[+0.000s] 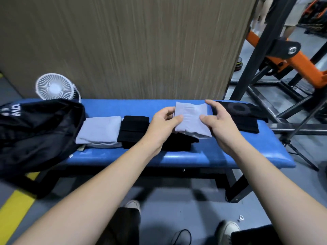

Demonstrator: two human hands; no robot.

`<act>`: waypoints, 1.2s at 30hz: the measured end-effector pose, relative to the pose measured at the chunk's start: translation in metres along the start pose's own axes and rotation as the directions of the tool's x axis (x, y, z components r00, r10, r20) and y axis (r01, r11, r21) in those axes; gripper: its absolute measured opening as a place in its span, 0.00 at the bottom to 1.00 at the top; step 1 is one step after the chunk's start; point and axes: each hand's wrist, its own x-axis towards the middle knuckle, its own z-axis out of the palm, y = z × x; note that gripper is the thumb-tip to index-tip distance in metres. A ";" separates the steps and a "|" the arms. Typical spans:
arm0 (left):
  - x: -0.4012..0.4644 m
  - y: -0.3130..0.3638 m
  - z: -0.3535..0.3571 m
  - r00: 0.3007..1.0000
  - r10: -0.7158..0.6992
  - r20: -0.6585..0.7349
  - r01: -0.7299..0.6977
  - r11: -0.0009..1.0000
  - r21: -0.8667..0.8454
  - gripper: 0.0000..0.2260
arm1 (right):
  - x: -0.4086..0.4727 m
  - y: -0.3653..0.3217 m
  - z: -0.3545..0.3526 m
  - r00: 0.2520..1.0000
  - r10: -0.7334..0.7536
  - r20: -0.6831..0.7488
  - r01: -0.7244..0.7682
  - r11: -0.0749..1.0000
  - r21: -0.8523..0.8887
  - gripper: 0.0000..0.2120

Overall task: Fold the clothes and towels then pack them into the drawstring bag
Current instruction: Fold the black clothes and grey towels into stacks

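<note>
The black drawstring bag (35, 131) is cut off at the left edge of the view, so its opening cannot be made out, and its white lettering is only partly readable. A dark garment (178, 143) under the hands is mostly hidden by the left wrist and the held piece. Whether the black cloth (242, 117) at the right end is folded is hard to tell.

The work surface is a blue padded bench (194, 158) on a dark frame, set against a wood-grain panel (132, 46). A white fan (55, 87) stands behind the bag. Black and orange gym equipment (290, 59) fills the right side, over a grey floor with a yellow stripe (16, 207).

The left hand (162, 121) and right hand (219, 121) together hold a small folded light-grey cloth (191, 119) just above the bench's middle, each thumb pressed on its top face with fingers curled round its side edges. It is a neat, smooth rectangle. To the left, on the bench, lie a folded grey towel (100, 132) and, touching it, a folded black cloth (133, 129).
</note>
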 end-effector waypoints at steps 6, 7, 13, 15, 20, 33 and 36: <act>-0.008 0.009 -0.073 0.983 0.067 -0.170 -0.069 0.998 -0.003 0.12 | -0.003 -0.008 0.085 0.992 -0.106 0.066 0.108 0.994 -0.030 0.23; -0.010 0.010 -0.086 0.975 0.077 -0.207 -0.080 0.997 -0.005 0.13 | -0.002 -0.008 0.098 0.991 -0.103 0.083 0.103 0.995 0.000 0.23; -0.023 0.010 -0.163 0.921 0.132 -0.366 -0.091 0.988 0.128 0.15 | 0.000 0.001 0.172 0.976 -0.118 0.184 0.126 0.992 -0.029 0.14; -0.027 0.005 -0.185 0.898 0.179 -0.402 -0.085 0.967 0.240 0.18 | 0.004 0.009 0.195 0.976 -0.135 0.169 0.161 0.975 -0.152 0.11; -0.031 -0.008 -0.225 0.883 0.262 -0.389 -0.055 0.882 0.468 0.10 | 0.013 0.029 0.242 0.959 -0.183 0.216 0.263 0.859 -0.439 0.12; -0.031 -0.019 -0.241 0.920 0.215 -0.326 0.090 0.696 0.713 0.13 | 0.017 0.043 0.264 0.886 -0.355 0.298 0.408 0.291 -0.866 0.13; -0.028 -0.020 -0.241 0.913 0.244 -0.326 0.044 0.736 0.676 0.14 | 0.018 0.040 0.262 0.893 -0.358 0.271 0.398 0.348 -0.849 0.12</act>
